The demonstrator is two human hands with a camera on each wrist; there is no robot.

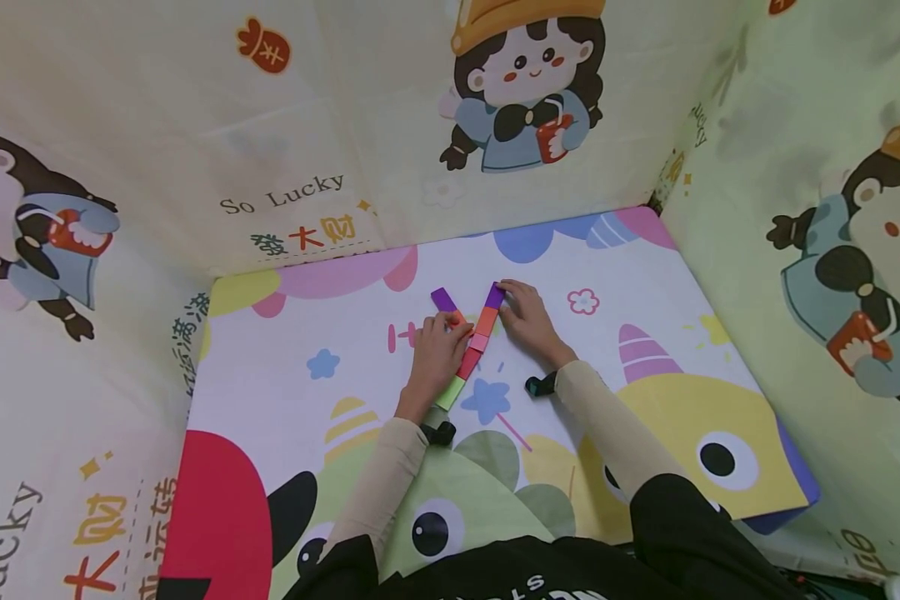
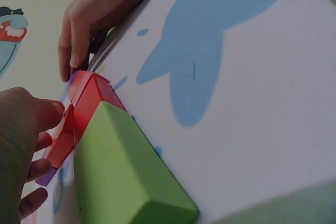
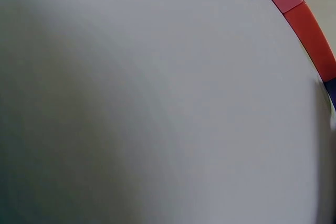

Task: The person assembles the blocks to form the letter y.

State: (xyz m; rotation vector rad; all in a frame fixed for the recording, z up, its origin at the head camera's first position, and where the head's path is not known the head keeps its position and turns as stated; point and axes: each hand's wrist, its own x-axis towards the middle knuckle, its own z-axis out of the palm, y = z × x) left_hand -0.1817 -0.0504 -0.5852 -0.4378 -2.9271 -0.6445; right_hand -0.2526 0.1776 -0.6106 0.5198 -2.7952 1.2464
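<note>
Colored blocks form a branching Y on the printed mat. The long row has a green block [image 1: 450, 393], a red block [image 1: 468, 363], a pink block [image 1: 478, 342], an orange block [image 1: 487, 320] and a purple block [image 1: 494, 295]. In the shorter left branch lie another orange block [image 2: 62, 142] and another purple block [image 1: 442, 300]. My left hand [image 1: 441, 354] pinches the left branch's orange block near the junction, its thumb and fingers on either side. Fingers of my right hand [image 1: 532, 323] rest along the right side of the long row's purple and orange blocks.
The mat [image 1: 375, 317] carries printed stars, flowers and cartoon animals. Patterned cloth walls [image 1: 390, 125] rise at the back and both sides. A small dark device [image 1: 438, 433] sits at the left wrist, and another dark device [image 1: 542, 384] at the right.
</note>
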